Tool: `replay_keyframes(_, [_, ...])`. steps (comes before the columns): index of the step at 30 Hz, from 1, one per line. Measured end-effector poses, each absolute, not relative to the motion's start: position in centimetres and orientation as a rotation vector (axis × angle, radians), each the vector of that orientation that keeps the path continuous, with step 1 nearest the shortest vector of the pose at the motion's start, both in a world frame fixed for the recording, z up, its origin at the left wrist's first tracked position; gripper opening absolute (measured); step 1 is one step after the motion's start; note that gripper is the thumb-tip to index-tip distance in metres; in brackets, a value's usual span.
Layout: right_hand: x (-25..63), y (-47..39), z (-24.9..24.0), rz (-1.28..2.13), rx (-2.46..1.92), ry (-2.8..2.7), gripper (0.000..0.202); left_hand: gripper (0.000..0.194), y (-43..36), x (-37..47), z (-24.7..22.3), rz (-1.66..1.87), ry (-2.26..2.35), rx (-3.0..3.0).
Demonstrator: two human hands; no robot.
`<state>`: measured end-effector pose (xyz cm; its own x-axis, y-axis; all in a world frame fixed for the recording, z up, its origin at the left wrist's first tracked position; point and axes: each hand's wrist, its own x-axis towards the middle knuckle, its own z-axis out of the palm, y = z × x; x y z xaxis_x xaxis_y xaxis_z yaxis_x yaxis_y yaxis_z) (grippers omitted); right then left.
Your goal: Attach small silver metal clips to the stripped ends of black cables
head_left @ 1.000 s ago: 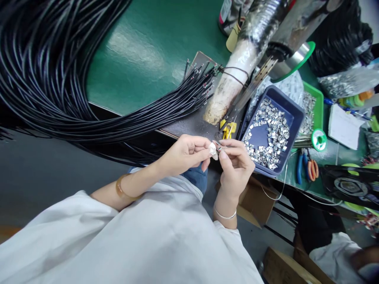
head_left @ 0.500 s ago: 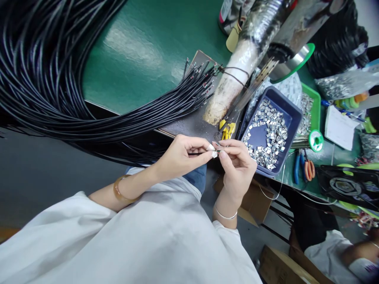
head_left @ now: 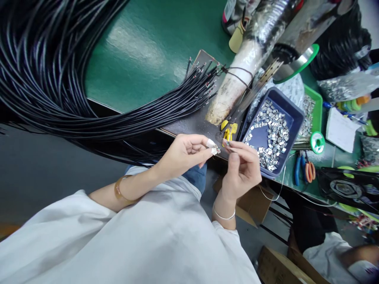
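Note:
My left hand (head_left: 189, 154) is closed in a pinch on a black cable, with white wrapping on its fingertips. Fine wire ends (head_left: 218, 150) stick out past the thumb and forefinger; most of the cable is hidden by the hand. Slightly to the right, my right hand (head_left: 241, 167) pinches a small shiny metal piece (head_left: 227, 143), too small to make out fully. A gap separates the two hands' fingertips. Just beyond them lie yellow-handled snips (head_left: 229, 132). Beside my right hand stands a blue bin (head_left: 293, 114) of small metal shells (head_left: 274, 134).
A thick bundle of black cables (head_left: 142, 120) sweeps across the green table (head_left: 133, 51). A plastic-wrapped roll (head_left: 227, 90) leans behind the snips. Further right are a green tray (head_left: 317, 114), pliers (head_left: 303, 167) and a black fan (head_left: 349, 187). Another person's sleeve (head_left: 328, 252) shows at lower right.
My right hand has drawn away to the right from my left fingertips, uncovering the wire ends. My left hand has stayed nearly in place.

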<state>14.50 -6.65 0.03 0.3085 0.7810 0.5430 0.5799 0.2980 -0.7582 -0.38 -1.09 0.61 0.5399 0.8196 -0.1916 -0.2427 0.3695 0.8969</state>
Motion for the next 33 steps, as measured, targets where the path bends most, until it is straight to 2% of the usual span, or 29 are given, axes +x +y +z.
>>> replay_keyframes(7, [14.2, -7.1, 0.2, -0.099, -1.28, -1.564, 0.024, 0.013, -0.7, -0.1, 0.8, 0.849, 0.781, 0.989])
replay_keyframes(11, [14.2, -6.9, 0.1, 0.039, -1.309, -1.547, 0.022, 0.017, -0.5, -0.2, 1.2, 0.854, 0.795, 1.014])
replay_keyframes(16, [14.3, -6.8, 0.1, 0.306, -1.307, -1.362, 0.013, 0.014, -0.6, -0.2, 1.1, 0.862, 0.783, 0.987])
replay_keyframes(20, [14.3, -6.8, -0.1, 0.198, -1.335, -1.367, 0.01, 0.008, -0.6, -0.2, 0.7, 0.86, 0.794, 1.03])
replay_keyframes(26, [14.7, -6.4, -0.5, 0.027, -1.324, -1.555, 0.014, 0.015, -0.5, -0.2, 0.2, 0.882, 0.83, 1.061])
replay_keyframes(33, [15.0, -6.0, -0.8, -0.067, -1.308, -1.659, 0.018, 0.011, 0.1, 0.2, 0.4, 0.906, 0.837, 0.995])
